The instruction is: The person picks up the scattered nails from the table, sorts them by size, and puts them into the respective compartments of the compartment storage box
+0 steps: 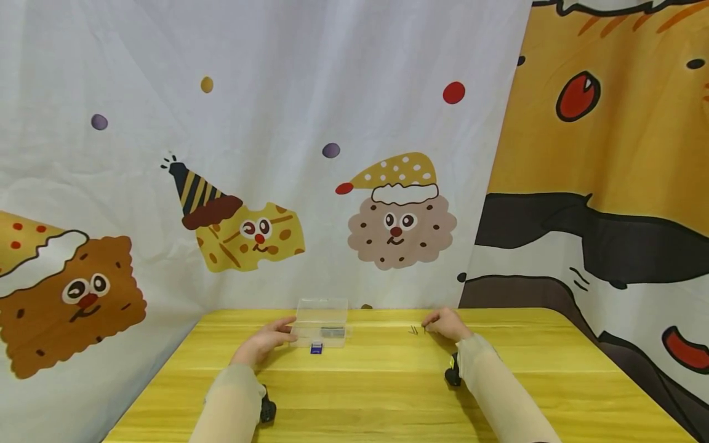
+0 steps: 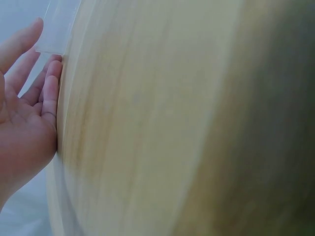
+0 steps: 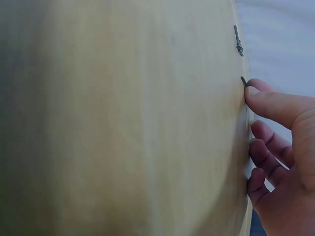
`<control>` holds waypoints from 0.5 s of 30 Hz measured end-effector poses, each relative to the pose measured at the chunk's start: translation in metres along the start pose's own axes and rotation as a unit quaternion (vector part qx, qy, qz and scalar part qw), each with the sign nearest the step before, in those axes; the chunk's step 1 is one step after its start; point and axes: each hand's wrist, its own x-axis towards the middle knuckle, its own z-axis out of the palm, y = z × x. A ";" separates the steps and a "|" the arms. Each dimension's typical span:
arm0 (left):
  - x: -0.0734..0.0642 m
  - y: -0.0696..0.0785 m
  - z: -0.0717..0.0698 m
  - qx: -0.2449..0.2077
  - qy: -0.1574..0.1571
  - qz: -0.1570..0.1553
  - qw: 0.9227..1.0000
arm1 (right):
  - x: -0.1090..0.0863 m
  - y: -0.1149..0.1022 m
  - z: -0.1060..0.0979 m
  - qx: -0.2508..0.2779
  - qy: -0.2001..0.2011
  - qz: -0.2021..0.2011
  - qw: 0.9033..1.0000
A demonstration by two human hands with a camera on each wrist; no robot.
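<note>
A clear plastic box [image 1: 319, 314] with its lid raised stands near the back of the table, slightly left of centre. My left hand [image 1: 266, 341] is at its left side, fingers loosely extended and fingertips at the box edge [image 2: 51, 49]. Over to the right, my right hand [image 1: 447, 325] pinches a small thin dark metal piece [image 3: 243, 81], nail- or screw-like, between thumb and index finger. Its other fingers curl loosely near the tabletop. Just left of it lie similar slim metal pieces [image 1: 413, 330], also in the right wrist view [image 3: 238, 42].
Inside the box, toward its right, is a dark greyish item [image 1: 332, 332], too small to identify. A small blue-and-white piece [image 1: 316, 348] shows at the box's front. The wooden table [image 1: 365, 400] ends at a printed curtain [image 1: 321, 246].
</note>
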 end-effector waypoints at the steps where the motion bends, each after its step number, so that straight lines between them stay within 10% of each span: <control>1: 0.000 0.000 0.000 0.000 0.000 0.001 1.000 | 0.000 0.000 0.000 -0.001 -0.001 -0.001 1.000; 15: 0.001 -0.002 -0.002 0.005 -0.006 -0.005 1.000 | 0.002 0.004 0.000 -0.026 -0.011 -0.036 0.999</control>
